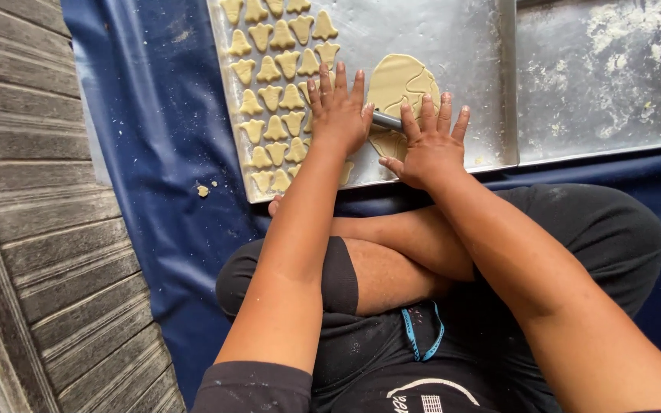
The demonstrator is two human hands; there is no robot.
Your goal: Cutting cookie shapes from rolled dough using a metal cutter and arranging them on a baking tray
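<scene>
My left hand (338, 113) and my right hand (428, 144) lie flat, fingers spread, on a thin metal rolling rod (385, 121) that shows between them. The rod rests across a flattened sheet of pale dough (401, 82) with cut-out gaps in it, lying on a metal tray (468, 46). Rows of small cut dough shapes (273, 73) fill the tray's left part, right beside my left hand.
A second floured metal tray (602, 73) sits to the right. Both trays lie on a blue tarp (154, 122). A dough crumb (203, 190) is on the tarp. Wooden planks (32, 229) run along the left. My crossed legs are below the trays.
</scene>
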